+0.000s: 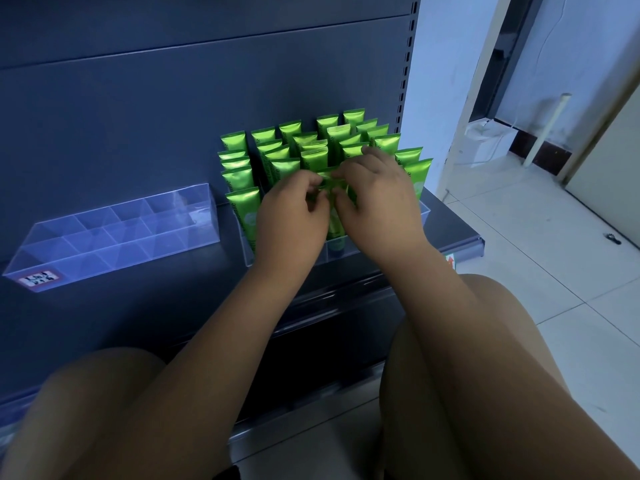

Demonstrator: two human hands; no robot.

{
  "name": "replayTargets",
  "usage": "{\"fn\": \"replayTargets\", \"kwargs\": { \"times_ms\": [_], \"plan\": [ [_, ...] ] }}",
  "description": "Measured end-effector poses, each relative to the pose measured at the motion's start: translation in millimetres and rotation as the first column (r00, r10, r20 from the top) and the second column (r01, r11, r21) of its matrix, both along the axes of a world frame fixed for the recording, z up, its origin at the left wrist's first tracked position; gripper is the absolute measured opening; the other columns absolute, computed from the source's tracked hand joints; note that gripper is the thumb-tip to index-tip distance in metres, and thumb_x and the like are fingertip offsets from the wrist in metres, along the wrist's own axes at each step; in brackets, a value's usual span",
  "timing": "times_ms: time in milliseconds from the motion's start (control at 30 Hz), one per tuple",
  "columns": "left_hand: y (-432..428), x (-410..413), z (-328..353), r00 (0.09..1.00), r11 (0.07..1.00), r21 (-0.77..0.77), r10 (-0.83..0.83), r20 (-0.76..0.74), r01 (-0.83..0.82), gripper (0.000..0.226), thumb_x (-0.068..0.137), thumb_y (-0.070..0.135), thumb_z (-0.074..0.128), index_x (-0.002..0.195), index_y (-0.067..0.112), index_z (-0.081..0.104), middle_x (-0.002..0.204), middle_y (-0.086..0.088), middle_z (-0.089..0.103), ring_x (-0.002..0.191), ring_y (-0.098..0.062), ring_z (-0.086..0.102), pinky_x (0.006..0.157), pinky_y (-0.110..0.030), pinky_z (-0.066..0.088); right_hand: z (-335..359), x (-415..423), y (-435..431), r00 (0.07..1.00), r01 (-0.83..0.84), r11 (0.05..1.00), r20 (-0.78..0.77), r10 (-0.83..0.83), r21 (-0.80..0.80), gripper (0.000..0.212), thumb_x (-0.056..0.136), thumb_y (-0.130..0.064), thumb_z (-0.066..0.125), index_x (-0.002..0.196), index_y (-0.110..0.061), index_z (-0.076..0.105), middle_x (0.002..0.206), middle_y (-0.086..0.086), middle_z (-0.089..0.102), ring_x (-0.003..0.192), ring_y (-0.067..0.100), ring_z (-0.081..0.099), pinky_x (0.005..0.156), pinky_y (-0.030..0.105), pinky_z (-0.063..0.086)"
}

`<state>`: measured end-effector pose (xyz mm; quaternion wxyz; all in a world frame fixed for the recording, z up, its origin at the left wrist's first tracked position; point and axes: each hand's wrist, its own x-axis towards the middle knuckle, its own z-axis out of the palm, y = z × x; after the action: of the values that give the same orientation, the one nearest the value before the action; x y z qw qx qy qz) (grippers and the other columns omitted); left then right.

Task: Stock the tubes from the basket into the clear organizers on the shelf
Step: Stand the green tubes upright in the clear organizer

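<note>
My left hand (294, 206) & right hand (377, 192) pinch 1 green tube (334, 216) at 12 o'clock; light, soft, slick, so I grip its flat crimp

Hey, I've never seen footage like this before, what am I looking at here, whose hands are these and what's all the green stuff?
There is no machine here. This is one picture from a wide-angle camera worn on a person's head, looking forward and down, so you see their own bare arms and knees.

They are crouched at a dark store shelf. On it sit two clear organizers with small compartments. The left organizer holds nothing. The right organizer is packed with green tubes standing upright, crimped ends up.

The left hand and the right hand meet at the front middle of the full organizer. Together they pinch the top of one green tube, which seems to be going into a front compartment. The basket is not in view.
</note>
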<state>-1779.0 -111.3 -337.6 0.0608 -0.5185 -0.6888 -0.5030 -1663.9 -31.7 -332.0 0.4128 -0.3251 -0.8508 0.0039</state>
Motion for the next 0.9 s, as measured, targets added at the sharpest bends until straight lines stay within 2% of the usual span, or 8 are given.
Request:
{"fn": "replayTargets", "kwargs": {
  "times_ms": [233, 400, 467, 533, 600, 700, 800, 900],
  "plan": [
    [-15, 2, 10, 0.975, 0.997, 0.024, 0.079, -0.210, -0.076, 0.017, 0.096, 0.023, 0.058, 0.106, 0.012, 0.067, 0.102, 0.000, 0.069, 0.091, -0.021, 0.063, 0.072, -0.043, 0.054, 4, 2, -20, 0.996, -0.023, 0.999, -0.082, 0.026, 0.035, 0.038, 0.094, -0.026, 0.054, 0.126, -0.010, 0.067, 0.130, 0.007, 0.067, 0.133, 0.033, 0.052, 0.109, 0.047, 0.042],
    [-30, 5, 14, 0.971, 0.995, 0.011, 0.100, -0.219, -0.100, 0.014, 0.097, 0.022, 0.059, 0.102, 0.012, 0.067, 0.098, 0.000, 0.067, 0.085, -0.020, 0.061, 0.070, -0.042, 0.052, 4, 2, -29, 0.996, -0.025, 1.000, -0.089, 0.026, 0.011, 0.041, 0.097, -0.028, 0.054, 0.132, -0.010, 0.063, 0.136, 0.006, 0.063, 0.137, 0.032, 0.048, 0.112, 0.047, 0.039],
    [-42, 5, 16, 0.961, 0.988, 0.002, 0.150, -0.232, -0.154, 0.016, 0.097, 0.026, 0.060, 0.105, 0.014, 0.068, 0.101, 0.001, 0.068, 0.089, -0.021, 0.062, 0.071, -0.040, 0.052, 5, 0, -35, 0.995, -0.033, 0.999, -0.095, 0.033, 0.000, 0.041, 0.098, -0.030, 0.053, 0.133, -0.011, 0.062, 0.138, 0.006, 0.062, 0.138, 0.031, 0.048, 0.111, 0.048, 0.040],
    [-57, 2, 19, 0.940, 0.976, -0.042, 0.192, -0.283, -0.212, 0.027, 0.098, 0.031, 0.059, 0.117, 0.014, 0.067, 0.113, -0.001, 0.069, 0.102, -0.024, 0.062, 0.078, -0.037, 0.053, 5, -4, -46, 0.996, -0.050, 0.999, -0.081, 0.048, -0.012, 0.043, 0.101, -0.034, 0.049, 0.136, -0.011, 0.060, 0.141, 0.006, 0.060, 0.139, 0.031, 0.047, 0.110, 0.051, 0.039],
    [-75, -6, 22, 0.912, 0.956, -0.129, 0.204, -0.355, -0.264, 0.043, 0.100, 0.039, 0.052, 0.133, 0.012, 0.060, 0.130, -0.004, 0.065, 0.119, -0.027, 0.057, 0.095, -0.041, 0.051, 7, -9, -61, 0.997, -0.060, 0.998, -0.051, 0.058, -0.034, 0.049, 0.103, -0.039, 0.044, 0.142, -0.012, 0.055, 0.147, 0.007, 0.055, 0.143, 0.030, 0.042, 0.113, 0.052, 0.036],
    [-112, -25, 25, 0.875, 0.896, -0.220, 0.280, -0.395, -0.386, 0.061, 0.101, 0.054, 0.040, 0.146, 0.013, 0.048, 0.149, -0.005, 0.053, 0.142, -0.029, 0.043, 0.115, -0.047, 0.038, 11, -26, -91, 0.995, -0.101, 0.992, -0.002, 0.101, -0.079, 0.058, 0.103, -0.047, 0.037, 0.150, -0.013, 0.045, 0.156, 0.006, 0.045, 0.149, 0.028, 0.033, 0.117, 0.051, 0.031],
    [-166, -41, 23, 0.864, 0.849, -0.221, 0.414, -0.287, -0.481, 0.070, 0.099, 0.061, 0.034, 0.150, 0.014, 0.043, 0.156, -0.005, 0.047, 0.151, -0.027, 0.033, 0.119, -0.050, 0.033, 16, -53, -134, 0.979, -0.189, 0.975, 0.056, 0.196, -0.113, 0.065, 0.103, -0.053, 0.030, 0.154, -0.015, 0.039, 0.162, 0.004, 0.038, 0.152, 0.025, 0.028, 0.120, 0.050, 0.027],
    [-232, -55, 19, 0.777, 0.754, -0.213, 0.555, -0.297, -0.621, 0.069, 0.098, 0.059, 0.034, 0.148, 0.013, 0.045, 0.156, -0.007, 0.047, 0.151, -0.030, 0.031, 0.117, -0.055, 0.033, 23, -84, -186, 0.941, -0.312, 0.941, 0.096, 0.325, -0.130, 0.065, 0.103, -0.054, 0.029, 0.155, -0.016, 0.037, 0.163, 0.003, 0.035, 0.153, 0.023, 0.025, 0.123, 0.049, 0.023]
  ]
}}
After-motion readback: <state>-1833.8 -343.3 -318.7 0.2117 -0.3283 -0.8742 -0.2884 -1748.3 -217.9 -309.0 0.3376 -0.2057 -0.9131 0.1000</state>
